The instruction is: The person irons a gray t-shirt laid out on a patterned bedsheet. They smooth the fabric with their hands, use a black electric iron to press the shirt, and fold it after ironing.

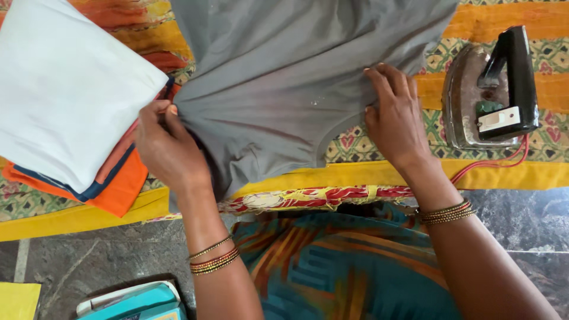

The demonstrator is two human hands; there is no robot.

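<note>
A grey garment (pixel 284 77) lies spread over a patterned yellow and green cloth (pixel 379 172). My left hand (pixel 168 148) pinches the garment's left shoulder edge, next to a pile of folded clothes. My right hand (pixel 396 118) presses fingers down on the garment's right shoulder edge, near the neckline. Both wrists wear thin bangles.
A stack of folded clothes (pixel 65 95), white on top with orange below, sits at the left. A black electric iron (pixel 492 89) with a red cord (pixel 492 165) rests on its base at the right. Dark stone floor (pixel 106 255) and a teal box (pixel 133 302) lie below.
</note>
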